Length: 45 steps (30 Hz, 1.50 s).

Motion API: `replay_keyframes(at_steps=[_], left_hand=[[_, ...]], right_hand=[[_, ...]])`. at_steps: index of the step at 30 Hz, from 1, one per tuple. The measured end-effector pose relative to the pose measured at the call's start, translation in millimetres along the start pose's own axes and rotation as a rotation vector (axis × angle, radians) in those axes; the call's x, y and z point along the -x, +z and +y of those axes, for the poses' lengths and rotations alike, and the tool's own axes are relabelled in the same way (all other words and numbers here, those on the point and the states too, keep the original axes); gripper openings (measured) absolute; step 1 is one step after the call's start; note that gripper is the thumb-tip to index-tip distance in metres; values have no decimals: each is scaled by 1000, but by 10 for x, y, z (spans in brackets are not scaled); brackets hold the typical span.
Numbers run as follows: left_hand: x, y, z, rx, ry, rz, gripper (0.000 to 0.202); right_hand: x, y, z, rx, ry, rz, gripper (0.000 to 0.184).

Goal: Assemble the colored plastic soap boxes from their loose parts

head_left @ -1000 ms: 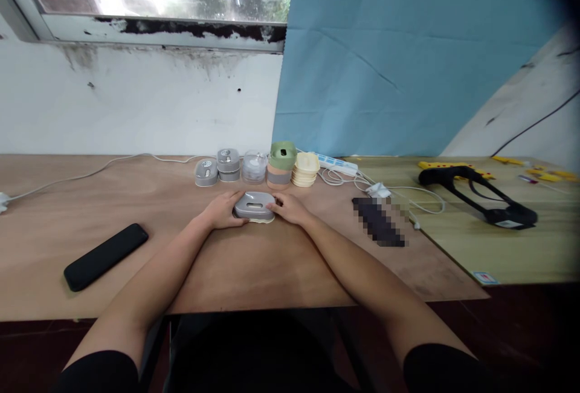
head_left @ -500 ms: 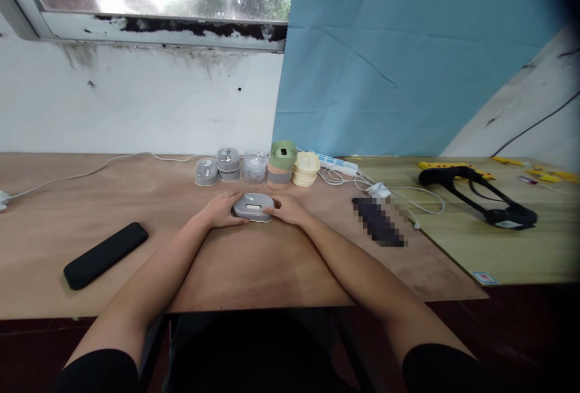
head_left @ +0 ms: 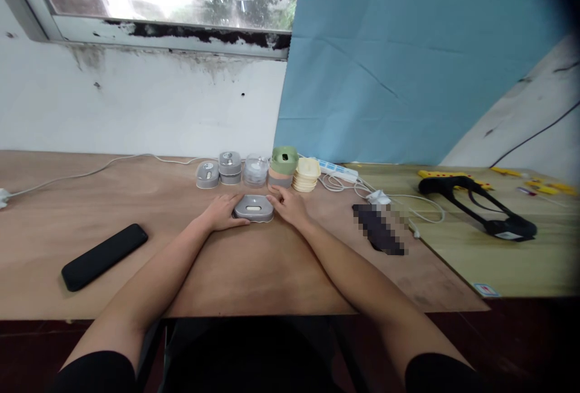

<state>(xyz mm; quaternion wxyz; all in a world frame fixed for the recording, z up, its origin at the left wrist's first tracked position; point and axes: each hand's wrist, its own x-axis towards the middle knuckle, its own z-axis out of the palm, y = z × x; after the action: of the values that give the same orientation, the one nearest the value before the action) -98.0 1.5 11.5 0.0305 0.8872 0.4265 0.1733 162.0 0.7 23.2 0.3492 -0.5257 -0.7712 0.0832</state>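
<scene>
A flat grey lid with a slot in its top (head_left: 254, 207) lies on the brown wooden table (head_left: 235, 260), over a pale container that barely shows beneath it. My left hand (head_left: 221, 212) curls against the lid's left end. My right hand (head_left: 289, 207) presses against its right end. Both hands grip the lid from the sides, fingers closed round its edges.
Behind the lid stands a row of small containers: grey ones (head_left: 207, 175), a clear one (head_left: 255, 170), a green-lidded stack (head_left: 283, 165) and cream ones (head_left: 306, 174). A black phone (head_left: 104, 256) lies left. A power strip (head_left: 338, 169), cables and a black strap (head_left: 480, 208) lie right.
The grey lid has gone down onto the pale container, whose rim showed a second ago and is now almost hidden. The view shifted slightly; both hands stay at the lid's ends.
</scene>
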Motion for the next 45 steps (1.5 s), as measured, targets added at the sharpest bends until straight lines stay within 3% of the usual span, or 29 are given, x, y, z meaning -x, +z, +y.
replay_keyframes(at_steps=[5, 9, 12, 15, 19, 25, 32, 36, 38, 42, 45], left_hand=[[8, 26, -15, 72, -18, 36, 90], [-2, 67, -71, 344, -98, 172, 75], [-64, 97, -97, 641, -262, 366, 64], [-161, 133, -81, 993, -523, 558, 55], [-259, 151, -21, 1461, -855, 683, 39], [-255, 68, -7, 1742, -1012, 815, 21], [-217, 30, -37, 1748, -999, 783, 21], [-239, 121, -84, 1600, -956, 755, 24], [-243, 185, -102, 1412, -864, 779, 31], [-196, 244, -72, 1027, -556, 879, 54], [-112, 197, 1, 876, -412, 877, 66]], right_hand=[[-249, 107, -172, -16, -105, 72, 37], [-566, 254, -292, 22, -164, 100, 33], [-796, 361, -300, 63, -154, 108, 35], [-934, 418, -250, 117, -99, 77, 35], [-971, 409, -181, 210, -21, 21, 31], [-947, 413, -160, 182, -58, 39, 26], [-682, 432, -217, -46, -233, 216, 28], [-373, 358, -197, -172, -331, 311, 25], [-183, 329, -167, -219, -392, 307, 21], [147, 309, -130, -264, -598, 190, 21], [252, 316, -127, -331, -552, 168, 24]])
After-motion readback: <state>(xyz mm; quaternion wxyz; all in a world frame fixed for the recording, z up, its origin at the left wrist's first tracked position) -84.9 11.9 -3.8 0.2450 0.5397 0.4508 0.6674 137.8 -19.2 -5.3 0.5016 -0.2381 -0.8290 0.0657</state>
